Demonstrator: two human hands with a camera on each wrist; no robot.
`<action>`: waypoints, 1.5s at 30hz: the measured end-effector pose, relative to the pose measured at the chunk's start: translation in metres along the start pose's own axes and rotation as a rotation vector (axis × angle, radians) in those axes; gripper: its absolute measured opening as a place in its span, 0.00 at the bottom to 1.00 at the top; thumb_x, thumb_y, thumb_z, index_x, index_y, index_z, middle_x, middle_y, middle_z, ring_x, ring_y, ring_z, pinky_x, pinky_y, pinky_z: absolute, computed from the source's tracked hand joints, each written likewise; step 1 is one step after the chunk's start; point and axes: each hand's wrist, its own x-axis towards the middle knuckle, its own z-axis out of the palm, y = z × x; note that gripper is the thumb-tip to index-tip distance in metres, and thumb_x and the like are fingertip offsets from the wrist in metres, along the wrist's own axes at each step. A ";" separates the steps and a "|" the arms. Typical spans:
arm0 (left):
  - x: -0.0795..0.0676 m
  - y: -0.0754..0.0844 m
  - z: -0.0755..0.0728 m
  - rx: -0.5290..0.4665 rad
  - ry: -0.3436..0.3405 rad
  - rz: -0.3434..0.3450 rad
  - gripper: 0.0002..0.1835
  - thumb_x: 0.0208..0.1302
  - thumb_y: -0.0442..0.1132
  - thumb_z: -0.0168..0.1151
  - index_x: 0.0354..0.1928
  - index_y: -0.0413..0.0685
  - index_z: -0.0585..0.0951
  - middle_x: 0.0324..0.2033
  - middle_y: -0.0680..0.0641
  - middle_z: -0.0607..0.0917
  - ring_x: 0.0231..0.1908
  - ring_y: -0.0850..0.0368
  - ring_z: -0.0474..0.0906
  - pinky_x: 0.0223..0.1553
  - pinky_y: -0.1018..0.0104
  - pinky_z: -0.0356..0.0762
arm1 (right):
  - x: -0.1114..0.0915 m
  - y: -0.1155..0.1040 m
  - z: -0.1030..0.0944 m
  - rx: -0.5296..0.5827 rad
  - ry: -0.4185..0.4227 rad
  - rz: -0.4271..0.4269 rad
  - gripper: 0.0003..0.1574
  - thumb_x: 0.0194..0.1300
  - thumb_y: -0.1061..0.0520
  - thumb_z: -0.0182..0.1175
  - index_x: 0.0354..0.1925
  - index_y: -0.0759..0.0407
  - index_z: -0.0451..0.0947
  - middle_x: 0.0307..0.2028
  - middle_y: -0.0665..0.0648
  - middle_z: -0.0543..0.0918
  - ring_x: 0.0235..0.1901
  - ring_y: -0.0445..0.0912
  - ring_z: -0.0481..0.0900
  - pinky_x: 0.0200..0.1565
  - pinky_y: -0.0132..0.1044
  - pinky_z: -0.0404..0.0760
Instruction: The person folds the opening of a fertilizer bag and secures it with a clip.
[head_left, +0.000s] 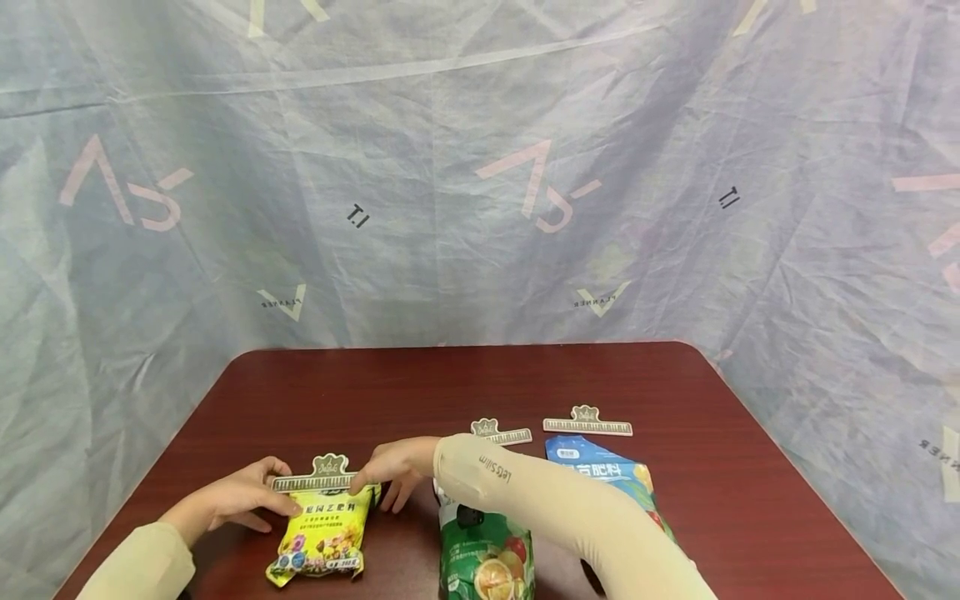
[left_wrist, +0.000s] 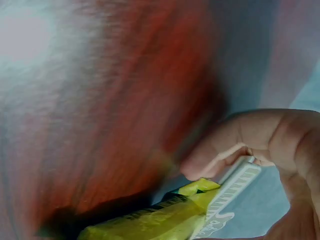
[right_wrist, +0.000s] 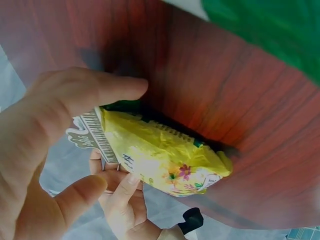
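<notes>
A yellow fertilizer bag (head_left: pixel 324 527) with printed flowers lies on the table's left side. Across its top edge sits a piano-key patterned clip (head_left: pixel 313 482) with a crown-shaped handle. My left hand (head_left: pixel 238 493) holds the bag's upper left corner, thumb on the front and curled fingers behind the clip's end. At the opposite corner, my right hand (head_left: pixel 401 467) is by the clip's right end. In the right wrist view its thumb and fingers (right_wrist: pixel 107 89) are spread wide apart around that corner.
A green bag (head_left: pixel 483 550) stands right of the yellow one. Farther right, a blue bag (head_left: pixel 592 458) is partly hidden under my right sleeve. Two similar clips, a left one (head_left: pixel 510 437) and a right one (head_left: pixel 588 427), lie behind these bags. Grey fabric (head_left: pixel 435 208) surrounds the table.
</notes>
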 end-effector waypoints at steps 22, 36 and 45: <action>0.001 0.031 0.002 0.373 0.100 -0.070 0.27 0.53 0.49 0.66 0.45 0.37 0.68 0.40 0.42 0.73 0.41 0.47 0.71 0.31 0.50 0.75 | -0.027 -0.004 -0.035 -0.237 -0.032 -0.138 0.19 0.61 0.51 0.59 0.49 0.55 0.78 0.50 0.60 0.75 0.44 0.57 0.78 0.42 0.48 0.78; 0.012 0.063 0.035 0.632 0.399 0.226 0.38 0.53 0.61 0.61 0.53 0.34 0.68 0.46 0.35 0.74 0.46 0.36 0.69 0.36 0.46 0.71 | -0.049 0.004 -0.058 -0.233 -0.036 -0.215 0.25 0.61 0.52 0.57 0.55 0.59 0.72 0.46 0.58 0.79 0.45 0.57 0.78 0.41 0.50 0.78; 0.016 0.082 0.072 0.665 0.488 0.372 0.36 0.54 0.61 0.61 0.55 0.41 0.68 0.49 0.40 0.74 0.51 0.39 0.65 0.42 0.41 0.66 | -0.073 0.015 -0.061 -0.299 -0.013 -0.253 0.22 0.61 0.51 0.58 0.53 0.54 0.74 0.45 0.49 0.80 0.44 0.53 0.79 0.39 0.47 0.79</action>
